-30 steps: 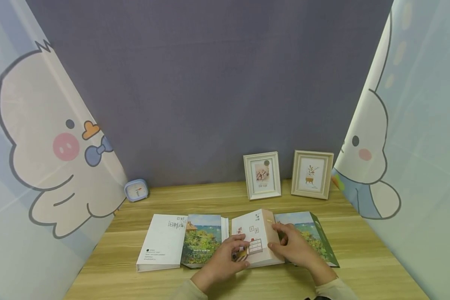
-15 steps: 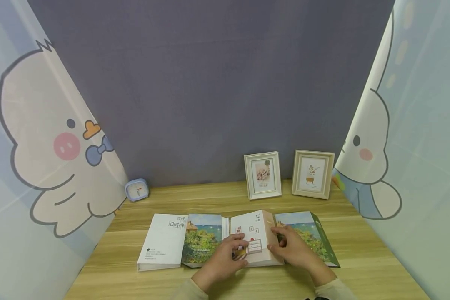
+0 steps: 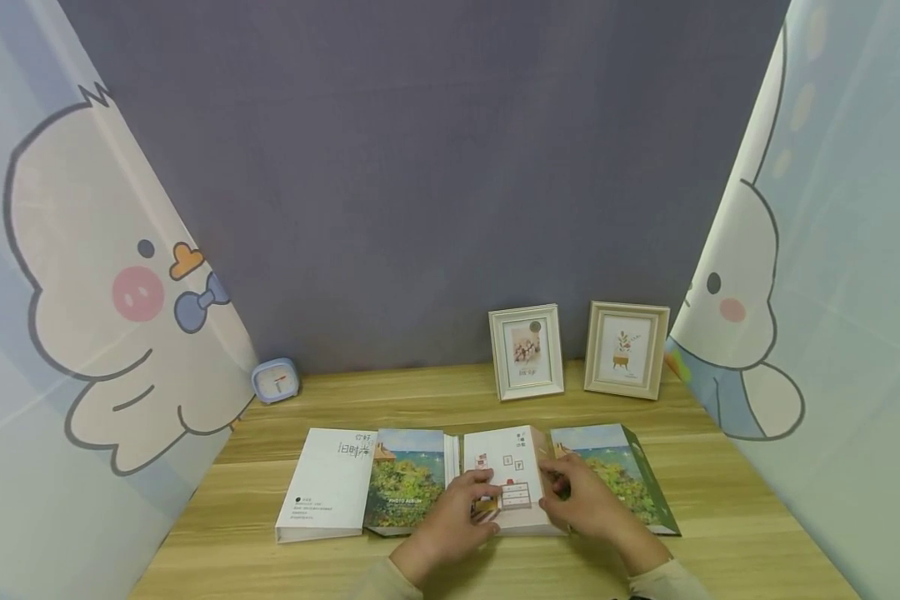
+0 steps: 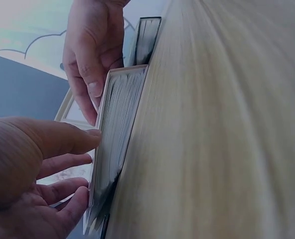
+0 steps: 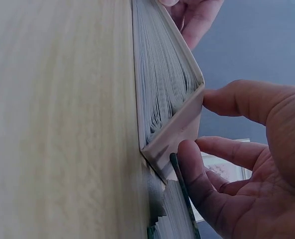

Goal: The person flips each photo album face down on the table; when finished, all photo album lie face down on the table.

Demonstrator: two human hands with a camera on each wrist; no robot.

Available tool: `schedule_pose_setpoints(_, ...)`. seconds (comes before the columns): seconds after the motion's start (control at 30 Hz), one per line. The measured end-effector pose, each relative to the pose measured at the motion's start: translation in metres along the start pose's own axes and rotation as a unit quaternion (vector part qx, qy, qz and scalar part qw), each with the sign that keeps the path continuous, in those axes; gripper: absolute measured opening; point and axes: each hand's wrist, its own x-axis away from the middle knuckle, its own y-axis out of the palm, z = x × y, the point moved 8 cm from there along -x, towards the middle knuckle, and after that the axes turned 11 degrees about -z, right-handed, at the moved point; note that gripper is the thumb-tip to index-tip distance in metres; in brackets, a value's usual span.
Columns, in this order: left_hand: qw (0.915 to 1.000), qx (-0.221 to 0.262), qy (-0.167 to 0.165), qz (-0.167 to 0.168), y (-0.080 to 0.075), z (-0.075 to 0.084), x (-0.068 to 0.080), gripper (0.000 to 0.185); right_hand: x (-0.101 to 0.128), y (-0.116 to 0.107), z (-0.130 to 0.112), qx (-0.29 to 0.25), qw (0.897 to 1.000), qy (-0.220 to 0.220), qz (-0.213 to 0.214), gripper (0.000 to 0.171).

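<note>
- Over the last second the pink-backed block of pages (image 3: 512, 483) has come down: its right edge stood tilted up before and now lies lower, nearly flat under both hands. By my reading the block is being pressed shut onto the open album (image 3: 615, 475) that lies on the tabletop (image 3: 735, 533).
- The left hand (image 3: 461, 517) has barely shifted; its fingers lie loosely spread on the block's near left corner, over a small printed picture there.
- The right hand (image 3: 581, 500) has slid a little leftward, and its straight fingers rest against the block's right edge, with the album's green cover just beyond them.
- The head view alone shows the surroundings: a second album with its white box (image 3: 330, 487) left of the left hand, two picture frames (image 3: 527, 350) and a small blue clock (image 3: 275, 380) well beyond both hands.
- The left wrist view (image 4: 112, 149) shows the page stack edge-on, the thumb touching its cover.
- The right wrist view (image 5: 172, 124) shows the pages fanned and the cover (image 5: 180, 129) angled; whether a fingertip is tucked under it is hard to tell, since the picture is dim.
</note>
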Motion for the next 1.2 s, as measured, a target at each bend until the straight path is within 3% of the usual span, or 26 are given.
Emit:
schedule_pose_setpoints(0.3,1.0000,0.000,0.007,0.003,0.001,0.003,0.001,0.044,-0.002,-0.002,0.005,0.011,1.000,0.017,0.000,0.056)
schedule_pose_setpoints(0.47,0.9946,0.101,0.025,0.006,-0.003,-0.001,0.002,0.045,-0.001,-0.004,0.002,0.000,1.000,-0.008,-0.011,0.054)
schedule_pose_setpoints(0.53,0.9888,0.144,0.038,0.015,-0.008,-0.003,0.004,0.045,-0.002,-0.006,0.000,-0.008,1.000,-0.022,-0.015,0.053)
schedule_pose_setpoints(0.63,0.9836,0.167,0.054,0.042,-0.021,-0.006,0.008,0.045,-0.004,-0.008,-0.003,-0.013,0.999,-0.036,-0.019,0.051)
schedule_pose_setpoints(0.8,0.9788,0.186,0.039,0.078,-0.044,-0.017,0.020,0.041,-0.010,-0.011,-0.011,-0.006,0.999,-0.036,-0.012,0.045)
schedule_pose_setpoints(1.07,0.9763,0.175,0.027,0.124,-0.071,-0.032,0.042,0.037,-0.023,-0.002,-0.035,0.002,0.999,-0.046,-0.011,0.044)
schedule_pose_setpoints(1.2,0.9707,0.182,0.018,0.157,-0.081,-0.040,0.052,0.032,-0.033,0.010,-0.045,-0.002,0.998,-0.063,-0.023,0.044)
